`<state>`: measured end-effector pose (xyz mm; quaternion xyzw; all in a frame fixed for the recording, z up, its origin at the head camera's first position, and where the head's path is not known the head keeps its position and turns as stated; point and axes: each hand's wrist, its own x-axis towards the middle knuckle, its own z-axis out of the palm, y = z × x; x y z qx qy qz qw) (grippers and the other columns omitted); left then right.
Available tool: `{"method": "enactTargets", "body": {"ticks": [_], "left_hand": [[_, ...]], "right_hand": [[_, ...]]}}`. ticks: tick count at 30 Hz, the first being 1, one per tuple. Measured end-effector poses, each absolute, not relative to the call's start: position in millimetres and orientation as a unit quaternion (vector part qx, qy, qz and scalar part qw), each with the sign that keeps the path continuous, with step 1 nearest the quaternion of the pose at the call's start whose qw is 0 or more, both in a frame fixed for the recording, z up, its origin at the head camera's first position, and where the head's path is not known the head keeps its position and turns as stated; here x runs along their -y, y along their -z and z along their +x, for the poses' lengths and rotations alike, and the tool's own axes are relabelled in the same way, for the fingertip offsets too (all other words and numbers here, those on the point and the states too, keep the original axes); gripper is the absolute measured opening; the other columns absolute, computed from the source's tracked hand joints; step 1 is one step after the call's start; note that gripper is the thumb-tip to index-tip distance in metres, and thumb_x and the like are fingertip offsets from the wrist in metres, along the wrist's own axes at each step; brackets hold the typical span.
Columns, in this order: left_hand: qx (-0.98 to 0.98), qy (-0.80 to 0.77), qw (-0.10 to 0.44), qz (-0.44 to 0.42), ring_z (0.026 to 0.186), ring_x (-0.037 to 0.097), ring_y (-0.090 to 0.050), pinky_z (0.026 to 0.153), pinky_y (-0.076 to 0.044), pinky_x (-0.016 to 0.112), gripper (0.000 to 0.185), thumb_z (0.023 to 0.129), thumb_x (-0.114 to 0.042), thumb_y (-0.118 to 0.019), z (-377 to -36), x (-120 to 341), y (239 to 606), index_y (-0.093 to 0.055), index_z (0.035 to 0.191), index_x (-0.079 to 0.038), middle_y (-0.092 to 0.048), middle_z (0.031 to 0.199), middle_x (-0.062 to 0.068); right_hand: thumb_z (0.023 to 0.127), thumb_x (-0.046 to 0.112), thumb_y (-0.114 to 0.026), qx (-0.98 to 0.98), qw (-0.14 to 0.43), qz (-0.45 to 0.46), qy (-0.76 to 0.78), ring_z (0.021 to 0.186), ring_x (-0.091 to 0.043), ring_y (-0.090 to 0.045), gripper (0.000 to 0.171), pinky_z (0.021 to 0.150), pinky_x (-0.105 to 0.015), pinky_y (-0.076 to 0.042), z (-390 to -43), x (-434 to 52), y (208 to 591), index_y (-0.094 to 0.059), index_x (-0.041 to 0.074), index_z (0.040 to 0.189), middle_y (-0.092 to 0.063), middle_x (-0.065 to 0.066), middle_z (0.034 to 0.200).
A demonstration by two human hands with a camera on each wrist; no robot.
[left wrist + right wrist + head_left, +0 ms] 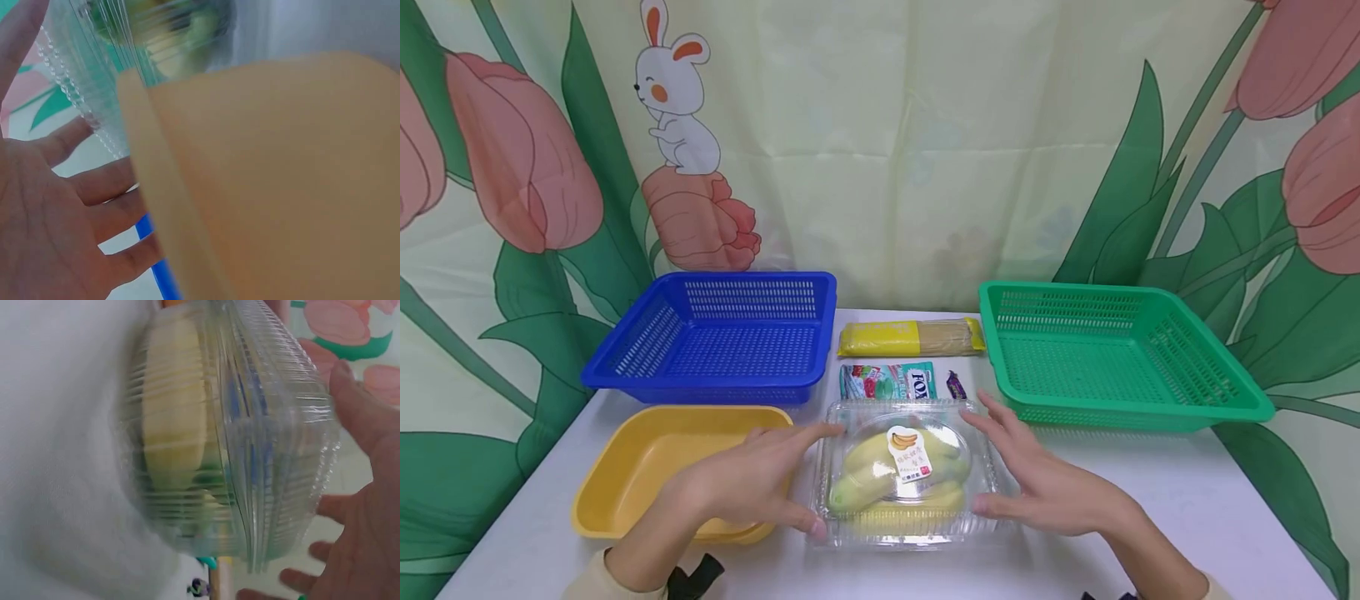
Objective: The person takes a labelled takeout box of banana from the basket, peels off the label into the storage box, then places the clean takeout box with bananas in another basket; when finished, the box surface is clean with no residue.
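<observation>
The banana box point(904, 471) lies on the surface point(1187, 517) between both hands. The left hand point(752, 483) and right hand point(1037, 483) flank it with fingers spread and straight, gripping nothing.

Both forearms reach forward, palms turned inward facing each other. The left hand point(752, 487) has straight, spread fingers point(94, 187); the right hand point(1045, 483) mirrors it, fingers point(350, 406) extended and relaxed.

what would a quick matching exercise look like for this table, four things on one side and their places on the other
Things:
1. blue basket
2. green basket
3. yellow tray
4. clear box of bananas

Places:
a. far right
b. between the two hands
c. near left, in front of the blue basket
d. far left

Pairs: 1-d, 2-a, 3-c, 4-b
</observation>
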<state>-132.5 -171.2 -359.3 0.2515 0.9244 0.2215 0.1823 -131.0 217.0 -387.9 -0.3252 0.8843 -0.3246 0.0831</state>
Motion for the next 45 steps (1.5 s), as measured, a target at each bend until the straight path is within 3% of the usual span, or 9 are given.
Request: {"method": "enactTargets", "body": {"ticks": [6, 11, 17, 22, 27, 33, 39, 45], "left_hand": [[-0.928, -0.213, 0.170, 0.252, 0.153, 0.036, -0.029, 0.114, -0.020, 0.077, 0.106, 0.068, -0.074, -0.080, -133, 171, 360, -0.039, 0.156, -0.033, -0.039, 0.163, 0.002], [-0.932, -0.208, 0.159, 0.251, 0.157, 0.039, -0.015, 0.115, -0.015, 0.078, 0.105, 0.070, -0.075, -0.078, -133, 170, 358, -0.036, 0.158, -0.035, -0.015, 0.172, 0.011], [-0.931, -0.215, 0.110, 0.274, 0.159, 0.036, -0.007, 0.118, -0.023, 0.070, 0.093, 0.080, -0.075, -0.070, -135, 162, 357, -0.039, 0.157, -0.034, 0.005, 0.174, 0.000], [-0.919, -0.234, 0.037, 0.316, 0.159, 0.031, -0.011, 0.118, -0.021, 0.071, 0.063, 0.093, -0.066, -0.063, -136, 142, 360, -0.051, 0.147, -0.036, -0.006, 0.173, -0.003], [-0.913, -0.233, 0.007, 0.334, 0.155, 0.025, -0.022, 0.115, -0.025, 0.073, 0.043, 0.096, -0.058, -0.065, -135, 120, 366, -0.058, 0.128, -0.031, -0.021, 0.170, -0.003], [-0.909, -0.220, -0.040, 0.353, 0.149, 0.028, -0.032, 0.118, -0.031, 0.062, 0.028, 0.097, -0.051, -0.067, -137, 99, 376, -0.061, 0.108, -0.026, -0.036, 0.163, 0.006], [-0.907, -0.221, -0.074, 0.351, 0.145, 0.028, -0.039, 0.116, -0.035, 0.061, 0.025, 0.094, -0.049, -0.072, -140, 78, 381, -0.059, 0.092, -0.027, -0.048, 0.154, 0.008], [-0.921, -0.197, -0.083, 0.325, 0.142, 0.026, -0.042, 0.115, -0.039, 0.056, 0.034, 0.091, -0.056, -0.072, -143, 64, 383, -0.055, 0.081, -0.028, -0.052, 0.149, 0.003]], "right_hand": [[0.079, 0.061, -0.081, -0.888, 0.067, -0.354, 0.287, 0.154, -0.038, -0.003, 0.107, 0.103, -0.076, -0.036, -138, -204, 396, -0.024, 0.027, 0.164, 0.004, 0.003, 0.173], [0.077, 0.069, -0.078, -0.894, 0.052, -0.353, 0.271, 0.154, -0.038, 0.000, 0.109, 0.104, -0.077, -0.034, -142, -199, 400, -0.025, 0.027, 0.163, 0.005, 0.002, 0.173], [0.076, 0.070, -0.079, -0.897, 0.061, -0.340, 0.274, 0.155, -0.037, -0.003, 0.109, 0.104, -0.078, -0.036, -143, -198, 399, -0.021, 0.036, 0.162, 0.006, 0.004, 0.173], [0.076, 0.067, -0.080, -0.900, 0.072, -0.329, 0.278, 0.155, -0.038, -0.003, 0.110, 0.104, -0.079, -0.035, -142, -198, 399, -0.022, 0.034, 0.163, 0.008, 0.005, 0.173], [0.076, 0.067, -0.081, -0.899, 0.083, -0.323, 0.284, 0.156, -0.038, -0.002, 0.111, 0.104, -0.077, -0.036, -141, -197, 402, -0.023, 0.030, 0.164, 0.009, 0.008, 0.172], [0.077, 0.066, -0.081, -0.901, 0.101, -0.312, 0.284, 0.155, -0.038, -0.004, 0.109, 0.102, -0.077, -0.040, -139, -195, 403, -0.021, 0.036, 0.163, 0.009, 0.009, 0.172], [0.079, 0.066, -0.079, -0.899, 0.093, -0.320, 0.283, 0.154, -0.043, -0.008, 0.107, 0.098, -0.076, -0.043, -139, -195, 402, -0.021, 0.033, 0.163, 0.007, 0.006, 0.172], [0.077, 0.065, -0.081, -0.901, 0.094, -0.315, 0.283, 0.155, -0.036, -0.007, 0.110, 0.100, -0.072, -0.045, -138, -194, 400, -0.021, 0.034, 0.164, 0.009, 0.011, 0.172]]}}
